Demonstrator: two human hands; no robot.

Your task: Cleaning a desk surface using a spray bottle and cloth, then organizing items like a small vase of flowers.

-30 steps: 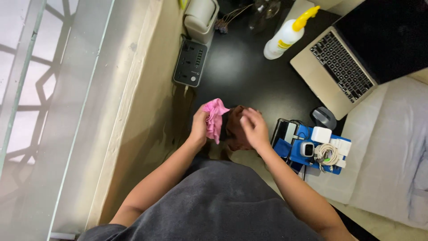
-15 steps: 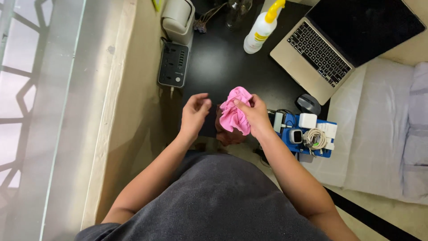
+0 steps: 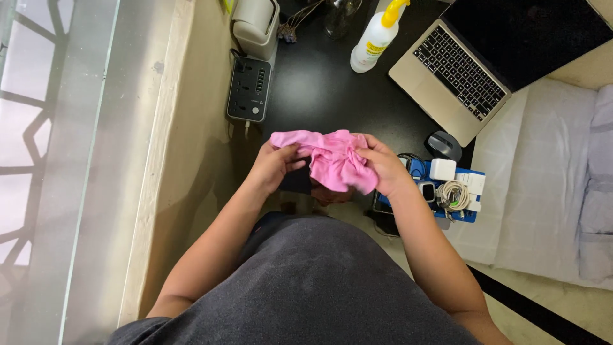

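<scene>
both hands hold a crumpled bright pink cloth (image 3: pixel 332 160) stretched between them, over the near edge of a glossy black desk (image 3: pixel 332 96); left hand (image 3: pixel 271 167) pinches the cloth's 9 o'clock end, thumb and fingers closed on the fabric; right hand (image 3: pixel 386 167) grips the bunched 3 o'clock end, fingers curled tight on it; cloth sags in folds between the two hands; under the cloth, at 6 o'clock of it, a dark brown rumpled cloth (image 3: pixel 331 193) partly hidden, cannot tell if either hand touches it; black multi-socket power strip (image 3: pixel 249 91) at 11 o'clock of the left hand, well apart; white plastic spray bottle with yellow nozzle (image 3: pixel 375 39) at 12 o'clock; open silver laptop with dark screen (image 3: pixel 476 70) at 2 o'clock; grey computer mouse (image 3: pixel 444 144) near the right hand at 2 o'clock; blue box piled with white chargers and coiled cable (image 3: pixel 447 188) just beside the right hand at 3 o'clock.
</scene>
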